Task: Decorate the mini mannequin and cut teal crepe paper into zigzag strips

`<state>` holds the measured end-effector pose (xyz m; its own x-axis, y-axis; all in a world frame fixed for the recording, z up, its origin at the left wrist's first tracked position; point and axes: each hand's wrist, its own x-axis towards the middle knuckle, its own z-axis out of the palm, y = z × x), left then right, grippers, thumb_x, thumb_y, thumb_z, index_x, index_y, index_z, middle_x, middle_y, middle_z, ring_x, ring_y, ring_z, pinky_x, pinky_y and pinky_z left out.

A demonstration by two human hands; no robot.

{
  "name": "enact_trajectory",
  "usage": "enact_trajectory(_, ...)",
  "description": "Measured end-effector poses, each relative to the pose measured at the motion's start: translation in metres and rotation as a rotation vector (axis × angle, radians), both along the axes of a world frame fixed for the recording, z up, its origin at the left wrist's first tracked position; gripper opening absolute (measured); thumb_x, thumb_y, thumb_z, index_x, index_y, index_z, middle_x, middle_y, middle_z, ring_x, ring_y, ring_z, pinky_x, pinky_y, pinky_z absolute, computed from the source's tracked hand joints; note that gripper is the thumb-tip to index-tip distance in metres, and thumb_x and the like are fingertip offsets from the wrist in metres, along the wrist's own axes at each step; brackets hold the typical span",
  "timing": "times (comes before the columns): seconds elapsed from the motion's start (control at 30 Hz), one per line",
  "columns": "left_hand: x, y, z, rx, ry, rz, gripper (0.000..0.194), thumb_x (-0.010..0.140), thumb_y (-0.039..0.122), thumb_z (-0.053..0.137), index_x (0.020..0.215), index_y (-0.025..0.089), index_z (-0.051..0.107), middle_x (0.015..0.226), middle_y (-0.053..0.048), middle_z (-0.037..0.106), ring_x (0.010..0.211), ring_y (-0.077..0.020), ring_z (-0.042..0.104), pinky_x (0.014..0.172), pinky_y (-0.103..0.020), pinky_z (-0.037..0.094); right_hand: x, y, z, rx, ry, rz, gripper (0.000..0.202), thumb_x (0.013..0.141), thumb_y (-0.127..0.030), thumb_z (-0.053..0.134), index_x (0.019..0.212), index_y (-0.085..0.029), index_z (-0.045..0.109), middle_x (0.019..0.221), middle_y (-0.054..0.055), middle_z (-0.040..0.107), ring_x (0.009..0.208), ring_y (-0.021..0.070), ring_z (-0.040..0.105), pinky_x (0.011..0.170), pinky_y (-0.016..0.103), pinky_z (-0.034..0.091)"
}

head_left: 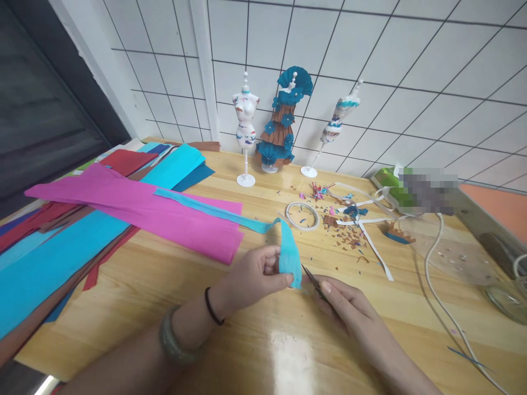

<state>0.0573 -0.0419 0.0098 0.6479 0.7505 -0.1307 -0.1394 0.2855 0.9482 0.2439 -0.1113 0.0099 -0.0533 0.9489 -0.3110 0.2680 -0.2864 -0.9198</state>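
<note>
My left hand (pixel 263 271) pinches the near end of a light-blue crepe paper strip (pixel 214 210) between thumb and fingers. The strip bends over at my fingers and trails left across the pink crepe paper (pixel 173 219). My right hand (pixel 349 307) is closed around a pair of small, dark, pointed scissors (pixel 313 278), whose handles are hidden in my palm. The scissor tips lie just right of the strip's held end and point up and to the left.
Folded crepe paper sheets (pixel 61 258) cover the table's left side. A tape roll (pixel 302 215) and paper scraps (pixel 349 236) lie ahead on the right. Behind stand a bare mannequin (pixel 246 118), one dressed in paper (pixel 284 123) and a tilted one (pixel 340 118). A white cable (pixel 430 263) runs along the right.
</note>
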Motion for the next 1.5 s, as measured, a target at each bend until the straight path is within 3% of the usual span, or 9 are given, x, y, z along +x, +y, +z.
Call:
enact_trajectory(0.13,0.001,-0.003,0.001,0.073,-0.004,-0.049,0.022,0.074,0.023,0.064,0.093,0.013,0.060,0.089,-0.008,0.066,0.084,-0.0168,0.061,0.077,-0.028,0.045,-0.004,0.000,0.003,0.086,0.100,0.054,0.042,0.081,-0.050,0.053,0.108,-0.020,0.065,0.061,0.000,0.055,0.062,0.0163,0.051,0.064,0.028,0.044)
enact_trajectory(0.23,0.001,-0.005,0.000,0.065,-0.027,-0.103,0.022,0.075,0.021,0.062,0.095,0.013,0.060,0.091,-0.007,0.066,0.086,-0.0167,0.060,0.079,-0.028,0.044,-0.009,0.000,0.004,0.122,0.123,0.062,0.032,0.078,-0.044,0.060,0.099,-0.022,0.068,0.083,0.004,0.066,0.090,0.0225,0.056,0.087,0.033,0.041)
enact_trajectory(0.47,0.005,-0.009,-0.004,0.063,-0.025,-0.184,0.030,0.071,0.010,0.058,0.101,0.015,0.058,0.097,-0.008,0.064,0.093,-0.0180,0.059,0.083,-0.030,0.043,-0.013,-0.001,-0.004,0.112,0.043,0.003,0.032,0.079,-0.050,0.056,0.073,-0.019,0.062,0.054,-0.004,0.046,0.056,0.0132,0.045,0.056,0.023,0.037)
enact_trajectory(0.57,0.003,-0.004,-0.006,0.095,0.006,0.004,0.035,0.063,0.006,0.057,0.096,0.017,0.056,0.093,-0.005,0.063,0.089,-0.0166,0.058,0.074,-0.026,0.044,-0.010,0.000,-0.007,0.067,0.038,-0.025,0.037,0.078,-0.055,0.055,0.067,-0.019,0.053,0.049,-0.006,0.035,0.043,0.0089,0.028,0.042,0.023,0.023)
enact_trajectory(0.7,-0.004,0.007,-0.004,0.065,0.045,0.301,0.008,0.071,0.020,0.055,0.064,0.016,0.051,0.060,0.000,0.056,0.060,-0.0112,0.053,0.061,-0.024,0.041,-0.006,0.001,-0.010,-0.009,0.130,-0.053,0.038,0.077,-0.057,0.054,0.070,-0.020,0.049,0.048,-0.008,0.029,0.039,0.0071,0.020,0.038,0.023,0.013)
enact_trajectory(0.87,-0.003,0.004,0.000,-0.002,0.139,0.127,0.051,0.078,0.060,0.044,0.093,0.013,0.059,0.060,-0.002,0.059,0.055,-0.0126,0.053,0.054,-0.025,0.041,-0.007,0.002,-0.011,0.029,0.130,-0.060,0.035,0.078,-0.052,0.056,0.064,-0.020,0.051,0.044,-0.008,0.029,0.038,0.0077,0.025,0.039,0.022,0.022)
enact_trajectory(1.07,0.004,-0.008,-0.005,0.011,0.126,-0.110,0.033,0.071,0.036,0.065,0.094,0.013,0.060,0.079,-0.004,0.061,0.068,-0.0119,0.054,0.056,-0.022,0.044,-0.014,0.000,-0.003,0.161,0.005,0.064,0.024,0.083,-0.039,0.053,0.076,-0.019,0.063,0.068,0.000,0.059,0.079,0.0188,0.056,0.075,0.026,0.042)
enact_trajectory(1.23,0.003,-0.008,-0.008,-0.006,0.105,-0.114,0.019,0.067,0.020,0.066,0.084,0.013,0.060,0.073,-0.002,0.061,0.065,-0.0104,0.055,0.058,-0.021,0.043,-0.014,0.000,0.000,0.167,-0.047,0.122,0.025,0.084,-0.038,0.051,0.083,-0.019,0.067,0.078,0.001,0.065,0.080,0.0197,0.057,0.076,0.026,0.044)
enact_trajectory(1.5,0.000,-0.001,0.003,-0.018,0.031,-0.006,0.021,0.066,0.021,0.069,0.085,0.013,0.061,0.080,-0.003,0.065,0.077,-0.0141,0.060,0.074,-0.026,0.044,-0.009,-0.004,0.002,0.064,-0.001,0.015,0.041,0.088,-0.049,0.042,0.106,-0.019,0.063,0.081,0.004,0.060,0.075,0.0177,0.052,0.071,0.026,0.045)
